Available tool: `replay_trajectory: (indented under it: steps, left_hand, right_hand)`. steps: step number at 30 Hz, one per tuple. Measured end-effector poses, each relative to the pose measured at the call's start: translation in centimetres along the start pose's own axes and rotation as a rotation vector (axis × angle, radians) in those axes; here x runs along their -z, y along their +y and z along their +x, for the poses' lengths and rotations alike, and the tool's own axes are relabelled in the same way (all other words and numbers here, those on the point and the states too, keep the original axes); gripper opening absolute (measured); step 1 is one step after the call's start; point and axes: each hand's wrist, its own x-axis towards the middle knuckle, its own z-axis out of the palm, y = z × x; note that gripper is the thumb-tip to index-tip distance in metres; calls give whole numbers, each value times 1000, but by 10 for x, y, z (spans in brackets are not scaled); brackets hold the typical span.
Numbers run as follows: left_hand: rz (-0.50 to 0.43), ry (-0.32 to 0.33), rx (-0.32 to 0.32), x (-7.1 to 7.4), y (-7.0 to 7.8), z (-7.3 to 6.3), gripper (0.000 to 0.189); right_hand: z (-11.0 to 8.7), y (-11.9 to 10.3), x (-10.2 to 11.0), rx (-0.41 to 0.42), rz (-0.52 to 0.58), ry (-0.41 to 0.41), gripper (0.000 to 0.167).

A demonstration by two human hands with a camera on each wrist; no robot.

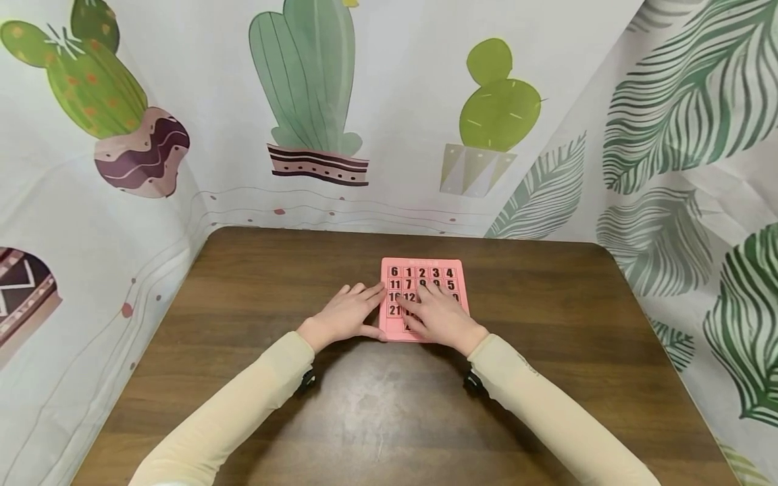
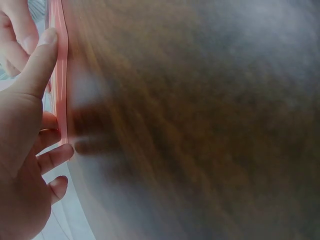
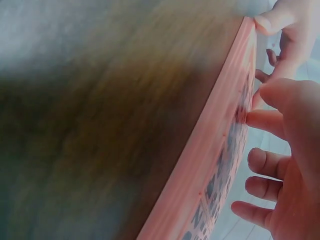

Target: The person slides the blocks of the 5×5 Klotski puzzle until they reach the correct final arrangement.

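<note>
A pink number slide puzzle (image 1: 421, 263) lies flat on the wooden table, its tiles printed with black numerals. At its near left corner is a plain pink patch without a numeral. My left hand (image 1: 348, 314) rests along the puzzle's left side, thumb at the near corner and fingers extended at the edge. Over the tiles spreads my right hand (image 1: 444, 316), hiding several numbers in the middle and right. In the right wrist view, that hand's index finger (image 3: 265, 121) touches the tile face, while the other fingers stay off it.
The brown wooden table (image 1: 377, 418) extends around the puzzle on all sides. Behind it hangs a white cloth (image 1: 401, 121) printed with cacti and leaves. Both forearms, in pale sleeves (image 1: 243, 405), come in from the near side with dark bands beneath the wrists.
</note>
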Motion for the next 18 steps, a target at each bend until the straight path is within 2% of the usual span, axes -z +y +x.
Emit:
replay_trajectory:
  steps: [4,18]
  left_hand:
    - [-4,2,3,-1,-2,1,104]
    - [-14,-12,15,-1,0,1,105]
  right_hand:
    - [-2,1,-1,0,10,-28,41]
    - [-19,-7,-1,67,8,-5,38]
